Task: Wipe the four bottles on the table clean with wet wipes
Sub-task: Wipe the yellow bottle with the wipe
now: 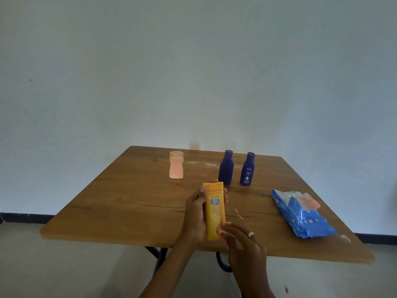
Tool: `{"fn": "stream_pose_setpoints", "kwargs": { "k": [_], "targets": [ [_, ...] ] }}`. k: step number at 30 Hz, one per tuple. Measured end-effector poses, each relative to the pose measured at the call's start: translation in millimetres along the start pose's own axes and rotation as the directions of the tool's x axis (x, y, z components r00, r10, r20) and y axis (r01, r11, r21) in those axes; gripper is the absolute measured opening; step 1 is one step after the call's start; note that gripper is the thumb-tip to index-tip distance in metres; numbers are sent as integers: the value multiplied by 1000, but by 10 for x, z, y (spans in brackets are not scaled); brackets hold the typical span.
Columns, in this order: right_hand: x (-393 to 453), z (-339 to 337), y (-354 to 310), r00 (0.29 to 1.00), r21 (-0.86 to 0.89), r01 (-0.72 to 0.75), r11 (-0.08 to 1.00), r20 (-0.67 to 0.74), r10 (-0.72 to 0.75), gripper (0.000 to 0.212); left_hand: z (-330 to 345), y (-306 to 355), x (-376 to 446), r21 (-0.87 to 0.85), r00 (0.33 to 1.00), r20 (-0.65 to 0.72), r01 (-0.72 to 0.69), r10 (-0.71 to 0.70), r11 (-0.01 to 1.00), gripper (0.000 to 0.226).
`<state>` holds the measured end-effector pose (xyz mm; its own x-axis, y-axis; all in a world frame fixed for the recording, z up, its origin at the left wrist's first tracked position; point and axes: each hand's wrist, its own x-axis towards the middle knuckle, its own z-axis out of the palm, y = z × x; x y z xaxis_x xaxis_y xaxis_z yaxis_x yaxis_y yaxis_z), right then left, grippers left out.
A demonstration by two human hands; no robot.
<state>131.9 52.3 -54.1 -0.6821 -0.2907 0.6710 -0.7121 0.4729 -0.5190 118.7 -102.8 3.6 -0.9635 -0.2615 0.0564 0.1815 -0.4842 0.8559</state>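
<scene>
My left hand point(194, 214) grips a yellow bottle point(214, 211) above the near part of the wooden table point(129, 201), thumb on its left side, fingers behind. My right hand point(240, 241) is at the bottle's lower end, fingers curled round a small whitish wipe point(227, 234) pressed against it. A pink bottle point(176, 164) stands upright at the far left. Two dark blue bottles stand upright at the far middle, one plain point(226, 167), one with a white label point(247, 169). A blue pack of wet wipes point(300, 214) lies at the right.
White smears point(204, 164) mark the tabletop between the pink and blue bottles, and small streaks point(238, 214) lie right of the yellow bottle. A pale wall stands behind the table. Dark metal table legs point(159, 257) show below the near edge.
</scene>
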Motion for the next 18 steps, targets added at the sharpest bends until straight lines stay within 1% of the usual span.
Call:
{"fn": "stream_pose_setpoints", "kwargs": {
  "k": [2,5,7,8,10,11,12,14,16,18],
  "targets": [
    [15,-9,-4,999,21,-16,1000,-28,17,43,17,-23,-6,-14,1000,-14,24,-24,1000,45],
    [242,-66,-41,992,70,-73,995,-98,79,38,46,-76,-51,-99,996,9,94,-93,991,50],
    [434,-93,-40,988,87,-62,994,-138,73,31,71,-99,-73,-79,995,7,101,-101,992,52],
    [527,-100,-38,985,118,-76,990,-145,93,28,83,-104,-80,-52,996,0,94,-94,994,53],
    [673,-100,-55,975,203,-155,967,-125,183,29,104,-115,-86,-54,996,-14,82,-83,995,56],
    [716,-90,-71,973,224,-162,961,-126,194,26,108,-111,-84,-63,997,-24,73,-75,995,56],
    [731,-83,-86,976,216,-141,966,-134,172,22,99,-93,-78,-72,996,-44,70,-74,995,56],
    [682,-90,-126,984,194,-116,974,-110,139,22,75,-61,-45,-107,994,-75,73,-81,992,51],
    [539,-77,-116,990,168,-118,979,-62,130,25,37,-54,-5,-117,992,-82,81,-91,990,54],
    [336,-60,-83,988,145,-143,979,-33,149,23,-6,-76,16,-91,994,-92,55,-63,994,59]
  ]
}}
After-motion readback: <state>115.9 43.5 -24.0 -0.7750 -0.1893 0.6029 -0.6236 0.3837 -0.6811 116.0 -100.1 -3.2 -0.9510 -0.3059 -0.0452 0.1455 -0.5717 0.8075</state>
